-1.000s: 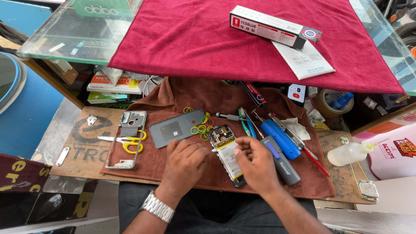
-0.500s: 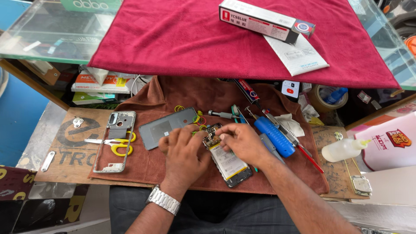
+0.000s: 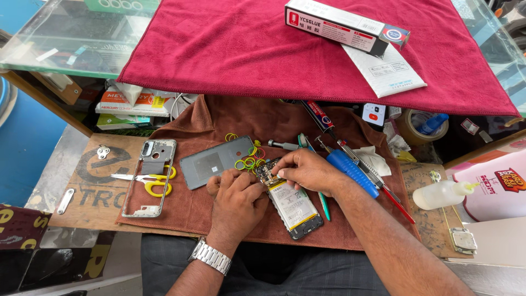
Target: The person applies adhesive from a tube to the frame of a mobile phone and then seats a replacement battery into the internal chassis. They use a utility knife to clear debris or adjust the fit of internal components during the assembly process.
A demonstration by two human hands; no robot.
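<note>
Resting on the brown cloth [image 3: 219,205], the opened phone [image 3: 293,203] lay between both hands, battery up. The left hand [image 3: 235,200] was curled against its left edge, fingers bent and pressed together. The right hand [image 3: 307,171] pinched at the board near the phone's top end. A grey back cover [image 3: 211,164], scissors [image 3: 143,180] and a blue screwdriver [image 3: 350,171] lay just beside.

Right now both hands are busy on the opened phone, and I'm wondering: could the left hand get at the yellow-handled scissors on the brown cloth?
Probably yes. The yellow-handled scissors lie uncovered left of the left hand, with only the flat grey back cover near the path.
</note>
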